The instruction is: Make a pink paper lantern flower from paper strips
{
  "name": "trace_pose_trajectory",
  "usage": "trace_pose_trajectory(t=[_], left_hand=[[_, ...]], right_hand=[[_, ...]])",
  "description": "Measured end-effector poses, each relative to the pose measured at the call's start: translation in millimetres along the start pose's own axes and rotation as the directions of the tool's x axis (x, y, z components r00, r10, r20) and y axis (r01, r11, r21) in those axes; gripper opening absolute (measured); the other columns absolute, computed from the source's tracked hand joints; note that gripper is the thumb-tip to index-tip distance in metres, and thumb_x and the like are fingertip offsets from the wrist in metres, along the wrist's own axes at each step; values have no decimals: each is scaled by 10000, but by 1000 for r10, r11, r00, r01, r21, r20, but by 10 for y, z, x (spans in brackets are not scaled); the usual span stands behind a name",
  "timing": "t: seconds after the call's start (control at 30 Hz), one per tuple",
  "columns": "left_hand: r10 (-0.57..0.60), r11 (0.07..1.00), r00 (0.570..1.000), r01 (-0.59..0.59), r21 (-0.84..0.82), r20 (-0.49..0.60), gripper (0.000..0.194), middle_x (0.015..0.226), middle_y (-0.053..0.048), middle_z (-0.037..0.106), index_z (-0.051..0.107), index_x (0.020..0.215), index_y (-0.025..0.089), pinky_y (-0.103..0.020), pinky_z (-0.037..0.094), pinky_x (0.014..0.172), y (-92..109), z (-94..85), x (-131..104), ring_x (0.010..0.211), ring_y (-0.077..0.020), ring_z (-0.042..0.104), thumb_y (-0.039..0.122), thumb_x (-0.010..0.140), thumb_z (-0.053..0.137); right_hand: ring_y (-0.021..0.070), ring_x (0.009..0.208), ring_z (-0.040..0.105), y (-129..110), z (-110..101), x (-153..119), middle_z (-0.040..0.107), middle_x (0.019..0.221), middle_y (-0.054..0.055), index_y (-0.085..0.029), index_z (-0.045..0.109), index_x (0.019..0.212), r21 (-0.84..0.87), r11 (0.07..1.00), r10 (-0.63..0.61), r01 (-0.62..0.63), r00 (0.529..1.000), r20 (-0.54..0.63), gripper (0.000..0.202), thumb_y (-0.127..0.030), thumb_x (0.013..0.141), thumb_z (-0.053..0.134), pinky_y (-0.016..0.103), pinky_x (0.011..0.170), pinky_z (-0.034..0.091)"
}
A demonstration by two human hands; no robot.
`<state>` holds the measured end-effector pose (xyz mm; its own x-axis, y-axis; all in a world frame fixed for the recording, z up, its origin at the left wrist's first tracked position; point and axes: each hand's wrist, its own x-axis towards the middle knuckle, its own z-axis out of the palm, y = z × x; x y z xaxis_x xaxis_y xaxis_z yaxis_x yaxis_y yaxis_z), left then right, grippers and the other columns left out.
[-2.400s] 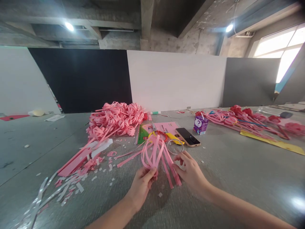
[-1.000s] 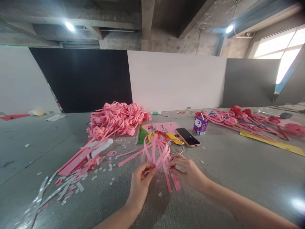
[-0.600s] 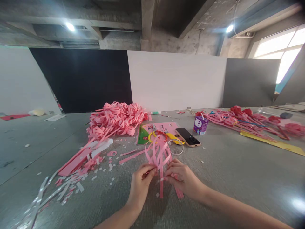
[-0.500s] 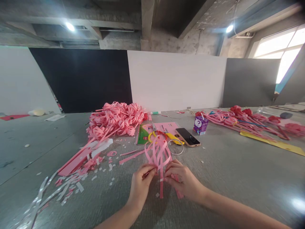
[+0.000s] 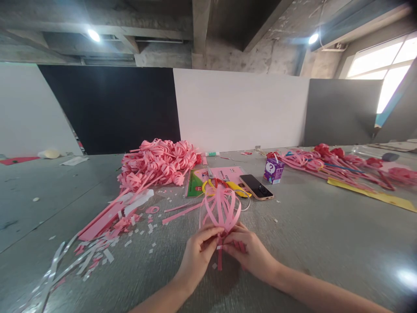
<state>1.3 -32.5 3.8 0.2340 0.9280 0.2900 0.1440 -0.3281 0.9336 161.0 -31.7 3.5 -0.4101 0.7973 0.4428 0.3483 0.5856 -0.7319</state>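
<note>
Fingertips (image 5: 217, 232) of our left hand (image 5: 199, 255) and right hand (image 5: 250, 252) pinch narrow around the gathered base of a bundle of pink strips (image 5: 222, 209), both hands closed on it from either side. We hold the bundle just above the table (image 5: 309, 226), near us and at the middle of the scene.

We work on a grey, faintly streaked table that runs far to the left and right. Pale and pink paper scraps (image 5: 107, 243) lie scattered on its near left. Farther back on the left sits a heap of finished pink loops (image 5: 158, 164) with long pink stems running toward us. Beyond the bundle lie a green and pink card (image 5: 208, 176), scissors (image 5: 228, 185) with yellow and red handles, a wire ring (image 5: 245, 204) and a dark phone (image 5: 256, 187). A small purple carton (image 5: 273, 170) stands right of the phone, and more pink and red pieces (image 5: 342, 167) spread across the far right. Black, white and grey panels stand behind the table under a bare concrete ceiling with two lamps, and a bright window shows at the far right.

We see the bundle standing roughly upright, its long axis running from near to far. Its loops fan out at the far, upper end, while loose tails (image 5: 220, 260) hang below our fingers toward the table.
</note>
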Motion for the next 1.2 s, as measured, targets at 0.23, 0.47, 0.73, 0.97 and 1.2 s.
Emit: trace_pose_trajectory(t=[0.23, 0.47, 0.73, 0.97, 1.2], left_hand=[[-26, 997, 998, 31, -74, 63, 244, 1011, -32, 602, 680, 855, 235, -262, 420, 822, 51, 9, -19, 940, -179, 543, 135, 737, 491], [-37, 995, 999, 35, -96, -22, 211, 898, -23, 600, 674, 647, 196, -250, 412, 770, 40, -22, -3, 881, -172, 548, 117, 689, 483], [-144, 989, 989, 142, -42, -41, 216, 925, -25, 639, 682, 730, 204, -287, 401, 820, 39, -20, 6, 915, -187, 557, 163, 695, 473], [-162, 987, 986, 161, -22, -51, 295, 941, 6, 656, 680, 829, 231, -283, 384, 862, -6, -20, 21, 939, -170, 555, 120, 684, 448], [-158, 986, 983, 163, -48, 89, 272, 960, -16, 637, 676, 777, 205, -257, 391, 828, 56, -18, -2, 931, -172, 551, 100, 676, 446]], right_hand=[[150, 858, 514, 52, 12, -20, 604, 846, 23, -213, 651, 816, 13, 997, 77, -77, 996, -55, 141, -141, 769, 540, 272, 761, 426], [151, 843, 511, 88, 19, -17, 601, 813, 23, -216, 662, 797, -32, 995, 92, -94, 994, -62, 151, -153, 777, 526, 257, 743, 420], [132, 764, 509, 142, 30, -25, 582, 759, 11, -196, 642, 744, -23, 991, 131, -133, 988, -76, 123, -221, 787, 529, 232, 685, 419], [143, 840, 503, 80, 7, -30, 609, 800, 11, -213, 655, 744, -15, 994, 108, -109, 993, -45, 136, -222, 791, 527, 259, 757, 405], [123, 673, 524, 99, 28, -27, 596, 700, 6, -205, 669, 740, -37, 985, 167, -169, 984, -70, 149, -255, 779, 535, 222, 616, 421]])
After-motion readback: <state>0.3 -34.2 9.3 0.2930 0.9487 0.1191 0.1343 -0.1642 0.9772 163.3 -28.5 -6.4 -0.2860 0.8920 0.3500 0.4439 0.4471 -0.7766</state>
